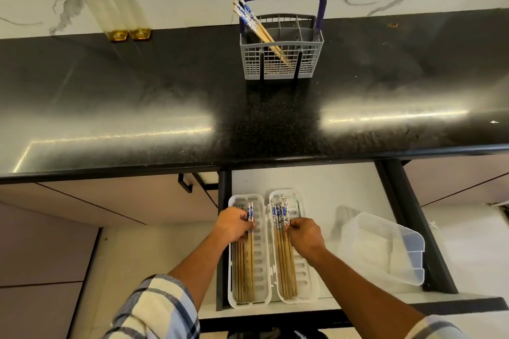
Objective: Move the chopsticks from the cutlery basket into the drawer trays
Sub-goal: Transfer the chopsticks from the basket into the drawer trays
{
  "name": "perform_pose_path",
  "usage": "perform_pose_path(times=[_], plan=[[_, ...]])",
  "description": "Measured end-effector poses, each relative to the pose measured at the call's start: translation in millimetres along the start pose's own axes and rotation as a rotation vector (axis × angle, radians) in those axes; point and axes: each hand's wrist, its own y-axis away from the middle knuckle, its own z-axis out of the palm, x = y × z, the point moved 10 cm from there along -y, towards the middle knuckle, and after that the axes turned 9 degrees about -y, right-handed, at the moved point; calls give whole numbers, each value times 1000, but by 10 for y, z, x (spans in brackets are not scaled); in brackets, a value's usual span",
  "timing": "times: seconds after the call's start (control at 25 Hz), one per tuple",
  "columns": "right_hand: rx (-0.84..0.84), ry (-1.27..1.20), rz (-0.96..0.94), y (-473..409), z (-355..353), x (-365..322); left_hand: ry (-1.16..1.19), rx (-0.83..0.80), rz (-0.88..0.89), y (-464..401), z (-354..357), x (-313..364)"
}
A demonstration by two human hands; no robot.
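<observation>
A grey cutlery basket point(281, 60) with a purple handle stands on the black counter and holds a few blue-and-white-topped chopsticks point(254, 25) leaning left. In the open drawer lie two white slotted trays. My left hand point(234, 224) pinches chopsticks point(250, 253) lying in the left tray point(261, 256). My right hand point(305, 234) has its fingers curled on the bundle of chopsticks point(283, 256) in the right tray point(305, 281).
A clear plastic container point(385, 248) lies tilted in the drawer's right half. The drawer's dark side rails point(413, 228) frame it. Two amber glass objects point(126, 33) stand at the back left of the black counter point(137, 96), against the marble wall.
</observation>
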Motion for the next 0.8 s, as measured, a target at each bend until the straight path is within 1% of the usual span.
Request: perform_pose_path(times=[0.12, 0.28, 0.44, 0.56, 0.68, 0.8], plan=[[40, 21, 4, 2, 11, -26, -56, 49, -24, -33, 6, -9], [57, 40, 33, -32, 22, -63, -208, 87, -54, -101, 45, 20], [72, 127, 54, -76, 77, -87, -297, 156, -115, -142, 45, 28], [108, 160, 79, -103, 114, -115, -372, 176, -149, -193, 49, 21], [130, 154, 102, -155, 141, -111, -395, 169, -187, -266, 64, 12], [131, 172, 130, -189, 165, -81, -368, 181, -243, -290, 61, -15]])
